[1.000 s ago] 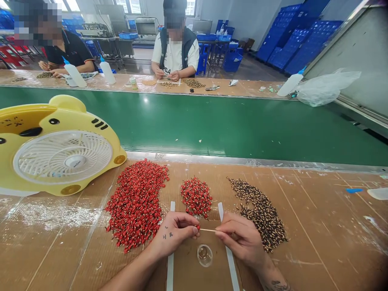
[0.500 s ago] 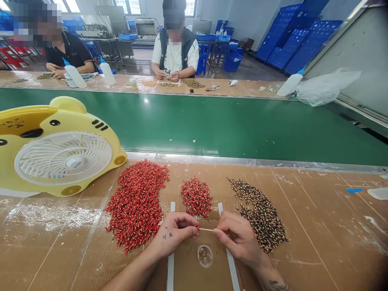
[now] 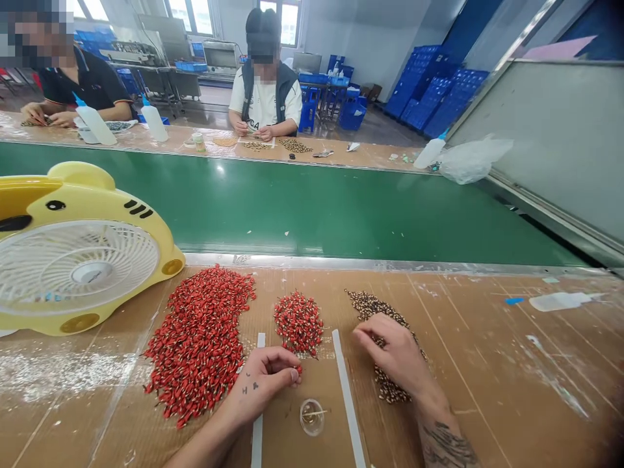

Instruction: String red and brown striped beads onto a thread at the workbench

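My left hand (image 3: 266, 380) is closed in a pinch on a small red piece (image 3: 299, 369), held over the cardboard between two white tape strips. Just below it on the cardboard stands a small clear cup (image 3: 303, 426), with a thin wooden stick (image 3: 318, 412) leaning across its rim. My right hand (image 3: 392, 354) is over the pile of small black-and-gold pieces (image 3: 390, 392), thumb and fingers pressed together; whether anything is between them I cannot make out. Ahead of my left hand lies a small heap of red pieces (image 3: 298, 322).
A larger heap of red pieces (image 3: 199, 344) lies at left, beside a yellow animal-faced fan (image 3: 166, 244). Beyond runs a green belt (image 3: 316, 205). Across it two people sit working with small piles and white bottles (image 3: 155, 122). A bottle (image 3: 556, 301) lies at right.
My right hand has let go of the wooden stick, now in the cup, and moved right over the dark pieces. My left hand still pinches the red piece. The view has shifted.
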The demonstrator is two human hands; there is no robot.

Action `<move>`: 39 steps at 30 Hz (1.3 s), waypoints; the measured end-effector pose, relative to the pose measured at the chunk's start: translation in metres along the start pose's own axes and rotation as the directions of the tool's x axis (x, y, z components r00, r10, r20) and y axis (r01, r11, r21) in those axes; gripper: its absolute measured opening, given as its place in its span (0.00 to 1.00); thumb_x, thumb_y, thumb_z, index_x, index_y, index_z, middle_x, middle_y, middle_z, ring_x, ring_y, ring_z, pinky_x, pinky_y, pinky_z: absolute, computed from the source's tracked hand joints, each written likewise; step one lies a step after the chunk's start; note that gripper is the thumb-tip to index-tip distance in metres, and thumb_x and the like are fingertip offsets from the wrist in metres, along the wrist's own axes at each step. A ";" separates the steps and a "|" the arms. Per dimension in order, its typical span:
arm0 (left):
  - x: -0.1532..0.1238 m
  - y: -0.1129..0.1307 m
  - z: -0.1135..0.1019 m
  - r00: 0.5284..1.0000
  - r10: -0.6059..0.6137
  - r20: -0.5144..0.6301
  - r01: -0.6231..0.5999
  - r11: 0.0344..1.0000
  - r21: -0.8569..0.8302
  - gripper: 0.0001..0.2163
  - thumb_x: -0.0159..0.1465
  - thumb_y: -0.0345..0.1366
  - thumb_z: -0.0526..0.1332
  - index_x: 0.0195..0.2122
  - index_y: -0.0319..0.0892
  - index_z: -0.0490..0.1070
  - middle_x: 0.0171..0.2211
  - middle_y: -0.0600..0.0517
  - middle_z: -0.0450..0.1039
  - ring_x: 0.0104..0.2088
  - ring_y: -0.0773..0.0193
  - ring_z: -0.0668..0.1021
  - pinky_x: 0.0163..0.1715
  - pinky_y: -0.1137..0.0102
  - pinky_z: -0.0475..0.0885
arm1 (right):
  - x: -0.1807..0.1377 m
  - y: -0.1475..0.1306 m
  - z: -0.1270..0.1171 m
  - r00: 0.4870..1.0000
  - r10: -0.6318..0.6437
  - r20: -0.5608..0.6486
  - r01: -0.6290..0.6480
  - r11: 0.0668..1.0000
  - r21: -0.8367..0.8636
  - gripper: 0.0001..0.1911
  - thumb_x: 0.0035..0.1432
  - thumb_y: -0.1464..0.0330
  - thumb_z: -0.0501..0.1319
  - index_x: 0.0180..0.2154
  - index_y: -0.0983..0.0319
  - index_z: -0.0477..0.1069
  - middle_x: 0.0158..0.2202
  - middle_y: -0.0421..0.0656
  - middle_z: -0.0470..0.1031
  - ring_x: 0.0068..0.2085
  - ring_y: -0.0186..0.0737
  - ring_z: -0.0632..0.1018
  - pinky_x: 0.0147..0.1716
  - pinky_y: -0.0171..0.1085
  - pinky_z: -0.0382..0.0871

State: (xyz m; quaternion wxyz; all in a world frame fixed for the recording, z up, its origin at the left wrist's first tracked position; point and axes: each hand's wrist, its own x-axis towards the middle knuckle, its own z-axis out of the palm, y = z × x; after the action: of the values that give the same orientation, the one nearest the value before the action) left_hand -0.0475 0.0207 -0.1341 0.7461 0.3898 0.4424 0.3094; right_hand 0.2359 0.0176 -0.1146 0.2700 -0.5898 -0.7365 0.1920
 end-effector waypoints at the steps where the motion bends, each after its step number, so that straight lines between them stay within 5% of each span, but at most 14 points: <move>1: 0.000 0.001 0.000 1.000 0.000 0.004 0.000 1.000 0.006 0.08 0.51 0.34 0.71 0.31 0.37 0.78 0.24 0.51 0.79 0.27 0.66 0.77 0.32 0.73 0.69 | 0.000 0.008 -0.006 0.999 0.032 -0.028 -0.033 0.999 -0.042 0.13 0.66 0.61 0.57 0.33 0.60 0.75 0.32 0.44 0.76 0.35 0.45 0.74 0.35 0.40 0.65; 9: -0.002 0.002 0.000 1.000 0.003 -0.008 -0.003 1.000 -0.010 0.08 0.52 0.34 0.70 0.31 0.37 0.77 0.24 0.51 0.79 0.27 0.65 0.78 0.33 0.72 0.69 | -0.002 0.029 -0.007 0.989 0.070 0.128 -0.045 0.980 -0.192 0.07 0.61 0.68 0.61 0.31 0.59 0.76 0.30 0.42 0.76 0.36 0.46 0.73 0.36 0.42 0.66; 16: -0.001 0.003 0.001 1.000 0.008 -0.005 -0.009 1.000 -0.022 0.09 0.51 0.34 0.71 0.31 0.37 0.77 0.24 0.52 0.78 0.27 0.65 0.77 0.33 0.72 0.69 | 0.001 0.028 -0.001 0.994 0.040 0.105 -0.019 0.981 -0.194 0.09 0.61 0.70 0.59 0.29 0.59 0.74 0.29 0.43 0.75 0.35 0.46 0.73 0.36 0.42 0.65; 22: 0.000 -0.002 0.000 0.999 0.041 -0.016 -0.041 0.999 -0.028 0.09 0.51 0.35 0.72 0.31 0.37 0.77 0.24 0.53 0.77 0.26 0.66 0.76 0.32 0.72 0.68 | 0.001 -0.001 0.002 0.998 -0.028 0.052 0.019 0.986 0.167 0.10 0.66 0.64 0.58 0.34 0.60 0.74 0.33 0.44 0.77 0.35 0.44 0.76 0.37 0.39 0.68; 31: 0.001 -0.004 0.001 0.997 0.076 -0.035 -0.076 0.997 -0.014 0.08 0.52 0.35 0.71 0.31 0.37 0.78 0.24 0.51 0.78 0.27 0.65 0.77 0.30 0.73 0.67 | -0.005 -0.048 0.055 0.986 -0.065 0.155 -0.032 0.834 0.551 0.11 0.62 0.62 0.62 0.37 0.61 0.80 0.33 0.45 0.79 0.33 0.40 0.78 0.33 0.35 0.70; 37: 0.001 -0.005 0.001 0.994 0.106 -0.038 -0.106 0.994 0.019 0.07 0.52 0.34 0.70 0.30 0.37 0.78 0.23 0.53 0.77 0.26 0.67 0.75 0.29 0.74 0.66 | -0.005 -0.047 0.063 0.953 0.151 0.262 -0.293 0.683 0.669 0.18 0.57 0.53 0.67 0.36 0.62 0.81 0.33 0.47 0.82 0.33 0.44 0.81 0.34 0.38 0.75; 39: 0.001 -0.006 0.002 0.993 0.112 -0.045 -0.111 0.993 0.027 0.07 0.52 0.34 0.71 0.30 0.37 0.78 0.23 0.52 0.77 0.26 0.66 0.75 0.29 0.74 0.67 | -0.004 -0.049 0.067 0.955 0.170 0.242 -0.293 0.667 0.685 0.18 0.55 0.53 0.68 0.34 0.62 0.80 0.33 0.47 0.81 0.34 0.44 0.80 0.34 0.37 0.75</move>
State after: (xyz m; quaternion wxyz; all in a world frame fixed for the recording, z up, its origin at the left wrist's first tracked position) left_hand -0.0451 0.0177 -0.1388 0.7122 0.4159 0.4408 0.3541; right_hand 0.1577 0.0045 -0.1382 0.3915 -0.5103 -0.5419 0.5410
